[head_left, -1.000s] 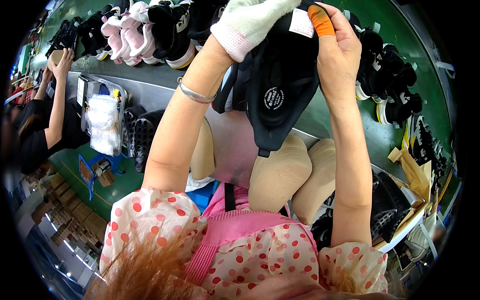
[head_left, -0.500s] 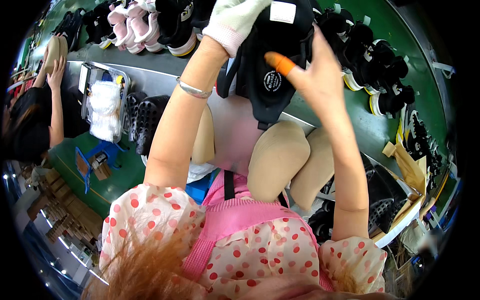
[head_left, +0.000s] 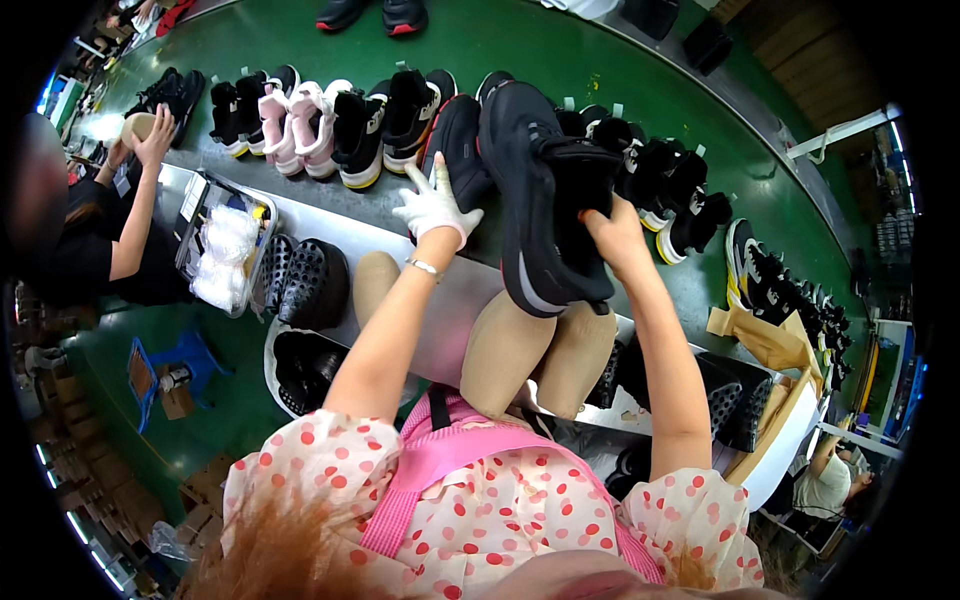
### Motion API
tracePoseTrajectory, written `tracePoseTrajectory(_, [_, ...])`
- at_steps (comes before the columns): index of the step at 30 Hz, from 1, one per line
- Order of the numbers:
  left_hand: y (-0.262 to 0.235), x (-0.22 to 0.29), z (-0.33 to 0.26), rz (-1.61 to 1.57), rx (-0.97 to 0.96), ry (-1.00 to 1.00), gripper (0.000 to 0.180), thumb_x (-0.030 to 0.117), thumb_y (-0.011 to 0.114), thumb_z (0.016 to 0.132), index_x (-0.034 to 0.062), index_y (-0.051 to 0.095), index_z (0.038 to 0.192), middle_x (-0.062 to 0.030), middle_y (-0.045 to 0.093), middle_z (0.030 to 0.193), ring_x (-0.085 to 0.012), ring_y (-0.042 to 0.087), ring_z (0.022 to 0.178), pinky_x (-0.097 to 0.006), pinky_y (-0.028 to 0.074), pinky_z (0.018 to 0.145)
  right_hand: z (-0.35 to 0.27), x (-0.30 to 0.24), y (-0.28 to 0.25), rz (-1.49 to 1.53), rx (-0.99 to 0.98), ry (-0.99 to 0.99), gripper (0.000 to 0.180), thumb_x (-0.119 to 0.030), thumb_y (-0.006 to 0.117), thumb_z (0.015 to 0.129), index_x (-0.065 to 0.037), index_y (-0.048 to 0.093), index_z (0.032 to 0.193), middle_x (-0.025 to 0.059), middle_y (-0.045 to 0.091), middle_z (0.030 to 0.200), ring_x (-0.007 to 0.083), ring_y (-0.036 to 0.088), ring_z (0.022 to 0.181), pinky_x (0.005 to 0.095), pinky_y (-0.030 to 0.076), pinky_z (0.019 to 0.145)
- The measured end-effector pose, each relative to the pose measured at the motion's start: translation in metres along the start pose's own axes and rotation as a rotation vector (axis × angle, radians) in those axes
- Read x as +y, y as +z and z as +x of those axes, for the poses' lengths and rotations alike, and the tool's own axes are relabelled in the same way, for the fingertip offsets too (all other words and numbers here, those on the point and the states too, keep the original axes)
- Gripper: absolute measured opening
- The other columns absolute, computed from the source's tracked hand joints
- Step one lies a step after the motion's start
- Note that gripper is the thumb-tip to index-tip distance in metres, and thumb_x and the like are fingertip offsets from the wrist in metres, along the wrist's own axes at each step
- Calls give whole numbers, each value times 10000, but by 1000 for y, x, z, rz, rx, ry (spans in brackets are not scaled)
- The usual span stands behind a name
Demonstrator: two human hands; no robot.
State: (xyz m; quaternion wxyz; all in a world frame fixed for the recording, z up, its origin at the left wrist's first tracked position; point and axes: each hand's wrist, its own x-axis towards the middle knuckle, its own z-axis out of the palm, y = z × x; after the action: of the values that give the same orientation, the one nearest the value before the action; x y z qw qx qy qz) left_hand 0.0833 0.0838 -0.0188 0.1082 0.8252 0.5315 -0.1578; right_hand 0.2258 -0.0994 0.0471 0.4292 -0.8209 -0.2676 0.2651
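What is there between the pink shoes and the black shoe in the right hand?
In the head view: two yellow-soled black shoes, then a red-edged black shoe near the gloved left hand.

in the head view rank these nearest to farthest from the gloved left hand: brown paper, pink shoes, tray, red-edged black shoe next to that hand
From the gloved left hand:
1. red-edged black shoe, right beside it
2. pink shoes, ahead and left
3. tray, farther left
4. brown paper, far right

The right hand [head_left: 622, 236] holds a black shoe [head_left: 524, 165]; left of it, the gloved left hand [head_left: 438, 208] spreads its fingers.
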Motion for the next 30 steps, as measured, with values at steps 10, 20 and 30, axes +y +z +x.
tracePoseTrajectory(10, [-52, -20, 32, -1741, -355, 322, 905, 257, 643, 749, 131, 212, 1534, -141, 561, 1202, -228, 576, 1011, -344, 453, 924, 15, -7, -71, 155, 335, -118, 346, -132, 573, 801, 43, 622, 1096, 165, 684, 911, 234, 640, 866, 333, 473, 823])
tracePoseTrajectory(20, [-79, 91, 53, -836, 43, 412, 913, 380, 654, 747, 63, 251, 1503, -262, 355, 1440, -379, 421, 1300, -385, 339, 1098, 104, 12, -37, -446, 424, 126, 436, -267, 564, 861, 12, 535, 1194, 283, 642, 1083, 451, 600, 1052, 487, 469, 926])
tracePoseTrajectory(30, [-105, 104, -23, 78, -73, 975, 673, 403, 675, 771, 241, 444, 1383, -177, 631, 1024, -345, 620, 995, -418, 505, 858, 124, 24, -35, -553, 449, 150, 443, -219, 538, 873, 33, 472, 1231, 281, 669, 970, 451, 643, 949, 512, 508, 844])
